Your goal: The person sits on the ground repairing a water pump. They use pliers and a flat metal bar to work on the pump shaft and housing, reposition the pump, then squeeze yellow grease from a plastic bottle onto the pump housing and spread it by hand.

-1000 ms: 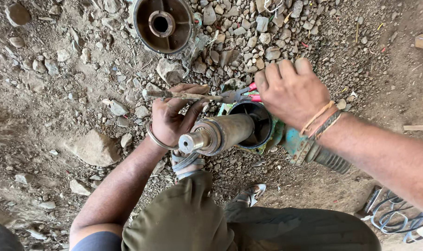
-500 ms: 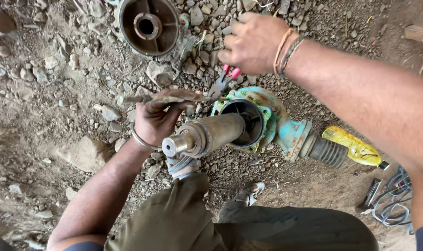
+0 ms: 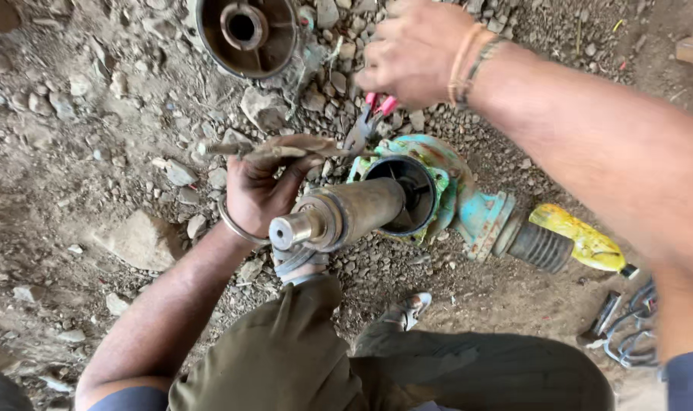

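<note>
The left hand (image 3: 263, 186) is closed around a rusty bolt-like rod (image 3: 274, 147), which lies across its fingers and sticks out to the hand's left, over the gravel ground (image 3: 95, 114). Just right of that hand, and touching its palm side, a greasy steel shaft (image 3: 339, 217) slants up out of a turquoise pump housing (image 3: 445, 190), its stepped end pointing toward the person's knee (image 3: 285, 350). The right hand (image 3: 415, 49) is up beyond the housing, fingers curled over the red handles of a pair of pliers (image 3: 369, 118); the pliers hang down from it with their nose reaching the housing's far rim, though whether the nose bites on anything cannot be told. The two hands are well apart, with the housing's open mouth between them. Further right of the housing come a black ribbed sleeve (image 3: 541, 245) and a yellow part (image 3: 582, 240). Above the left hand, on the stones, lies a round metal casing (image 3: 244, 34) with a central hole. A flat rock (image 3: 145, 240) sits beside the left forearm.
</note>
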Motion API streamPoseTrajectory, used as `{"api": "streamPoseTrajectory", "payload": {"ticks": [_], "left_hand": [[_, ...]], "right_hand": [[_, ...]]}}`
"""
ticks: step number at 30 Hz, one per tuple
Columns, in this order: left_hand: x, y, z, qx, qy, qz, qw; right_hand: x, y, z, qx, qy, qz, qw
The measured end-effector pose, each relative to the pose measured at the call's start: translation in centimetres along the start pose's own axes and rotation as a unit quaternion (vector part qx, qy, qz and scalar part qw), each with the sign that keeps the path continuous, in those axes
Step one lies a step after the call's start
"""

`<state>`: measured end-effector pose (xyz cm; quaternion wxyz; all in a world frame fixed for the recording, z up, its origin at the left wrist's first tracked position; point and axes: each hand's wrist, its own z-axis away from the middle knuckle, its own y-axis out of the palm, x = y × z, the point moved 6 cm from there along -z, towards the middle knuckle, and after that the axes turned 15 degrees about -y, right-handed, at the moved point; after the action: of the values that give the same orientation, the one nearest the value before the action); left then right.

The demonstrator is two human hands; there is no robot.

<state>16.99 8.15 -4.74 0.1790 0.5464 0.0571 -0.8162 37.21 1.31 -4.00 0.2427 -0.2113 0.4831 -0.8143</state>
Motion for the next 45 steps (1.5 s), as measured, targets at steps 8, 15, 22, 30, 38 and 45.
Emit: {"api": "streamPoseTrajectory", "payload": {"ticks": [8,15,22,30,38,45], "left_hand": [[-0.9,-0.8,-0.8,0.056,-0.003,0.015,0.998],[-1.9,-1.5,-2.9,0.108,0.110,-0.077,0.985],[-0.3,-0.9,-5.5,0.172,0.079,-0.133,0.973],[0.2,-2.0,-5.3,0.187,0.092,-0.114,0.971],[0.5,-1.3,-5.8,0.185,0.098,-0.123,0.970],[-0.2,-0.6,-5.1,0.151,0.100,-0.126,0.975]], "right_hand": [[5.3,-1.1,3.9,-0.039,0.207,0.021,0.977],[3.9,0.0,4.2,-0.023,0.243,0.008,0.970],[-0.3,-2.6,3.6,-0.061,0.253,-0.332,0.907],[-1.6,-3.3,3.5,-0.061,0.288,-0.328,0.898],[-2.2,2.3,5.6,-0.354,0.275,-0.590,0.671],[0.6,5.0,5.1,-0.663,0.297,-0.645,0.239]]}}
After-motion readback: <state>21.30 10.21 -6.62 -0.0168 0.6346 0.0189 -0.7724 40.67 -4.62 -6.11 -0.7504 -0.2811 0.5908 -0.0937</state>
